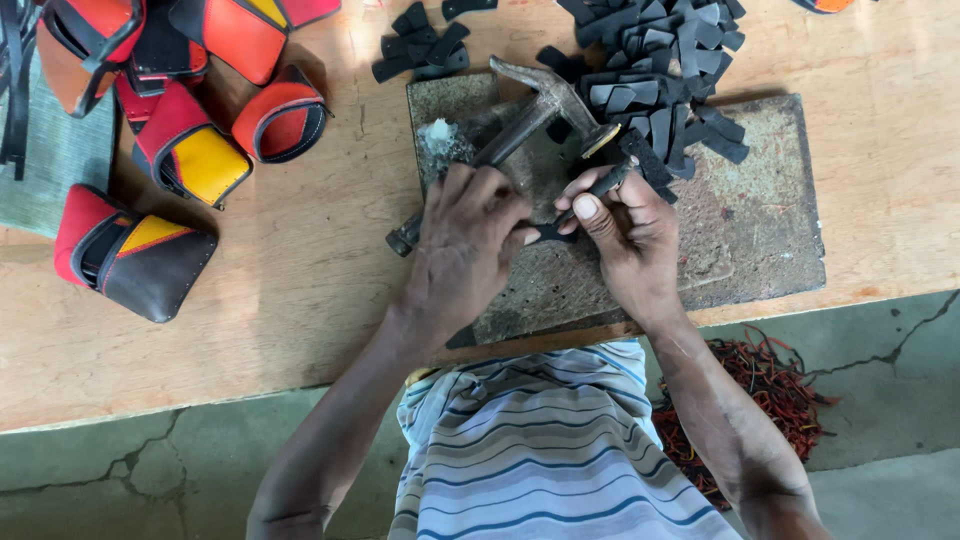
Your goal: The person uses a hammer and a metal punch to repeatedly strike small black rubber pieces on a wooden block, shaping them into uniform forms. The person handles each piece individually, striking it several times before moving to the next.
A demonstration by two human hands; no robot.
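A small leather-goods workshop, seen from above: a low, worn plywood counter (300,290) on a cracked concrete floor (130,470) carries a stained grey stone work slab (760,220). A steel claw hammer with a dark handle (520,125) lies across the slab beside a heap of cut black leather pieces (660,60). Half-finished red, yellow and black stitched leather pouches (180,150) crowd the counter's corner, and a tangle of red cord scraps (770,390) lies on the floor.
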